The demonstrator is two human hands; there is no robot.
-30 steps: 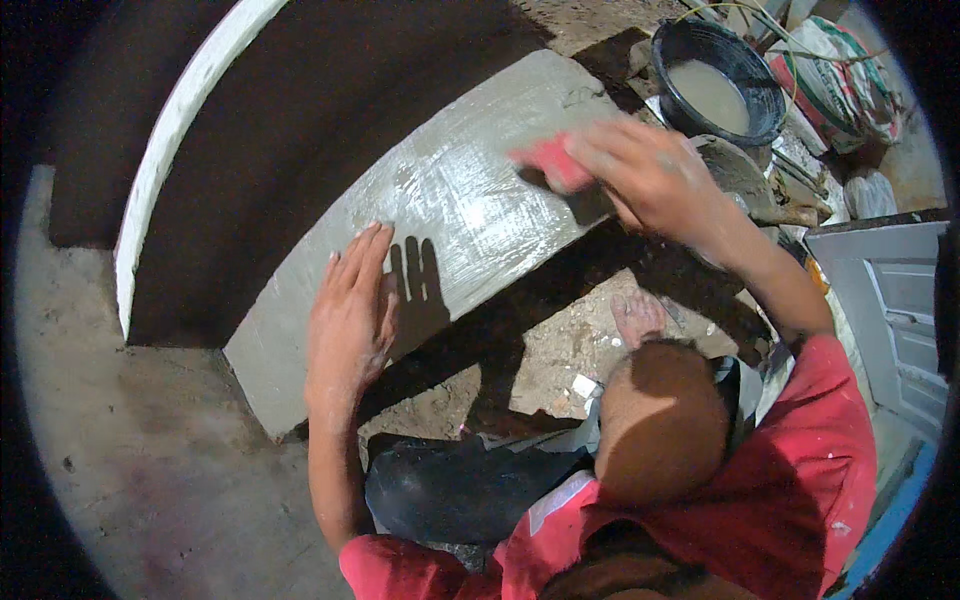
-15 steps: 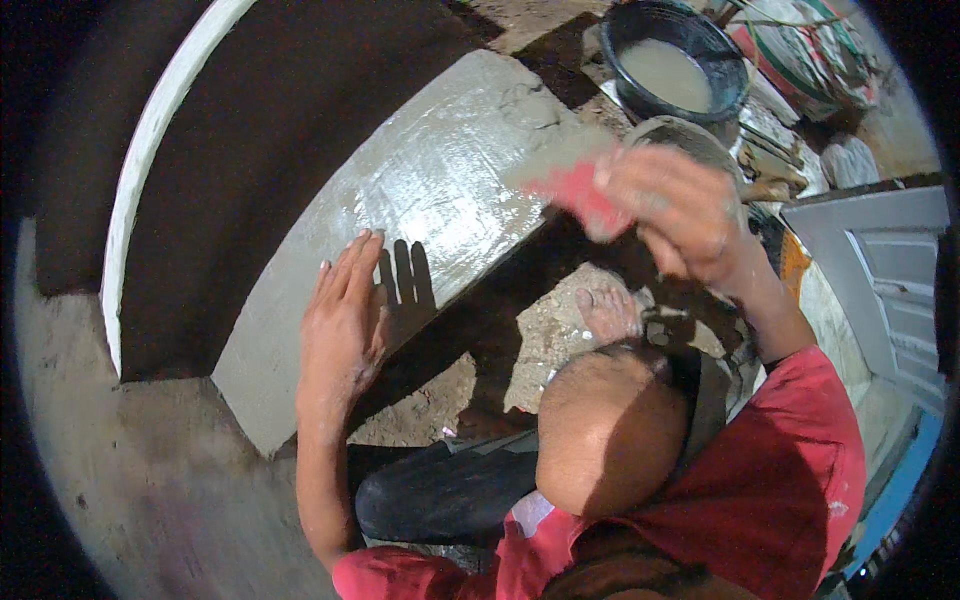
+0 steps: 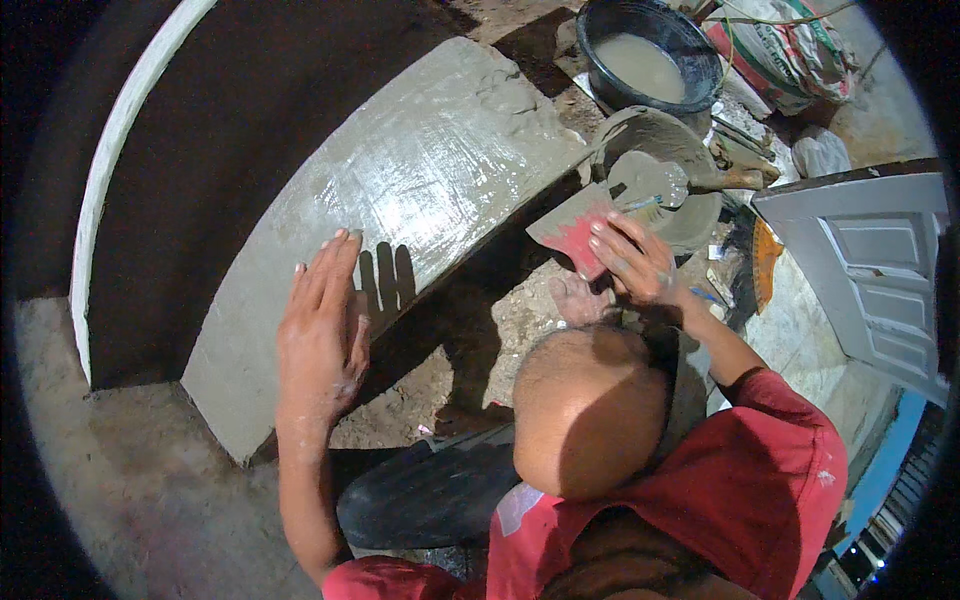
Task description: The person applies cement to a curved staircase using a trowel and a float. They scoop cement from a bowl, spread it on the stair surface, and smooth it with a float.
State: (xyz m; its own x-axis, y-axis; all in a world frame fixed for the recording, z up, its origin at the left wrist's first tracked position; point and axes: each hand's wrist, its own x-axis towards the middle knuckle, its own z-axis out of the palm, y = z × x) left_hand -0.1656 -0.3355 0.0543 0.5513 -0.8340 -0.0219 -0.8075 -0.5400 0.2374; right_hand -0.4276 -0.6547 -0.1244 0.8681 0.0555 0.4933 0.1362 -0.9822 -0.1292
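Slab (image 3: 430, 160) of wet grey cement curves ahead of me; its glossy face could, I judge, be dented if my left hand (image 3: 325, 325) drops, or scored by a tilted scraper (image 3: 577, 240). That hand is outstretched, nothing visible in it; contact is unclear. My right hand (image 3: 642, 265) grips the red-and-grey scraper, fingers curled, beside the mortar pan (image 3: 660, 128).
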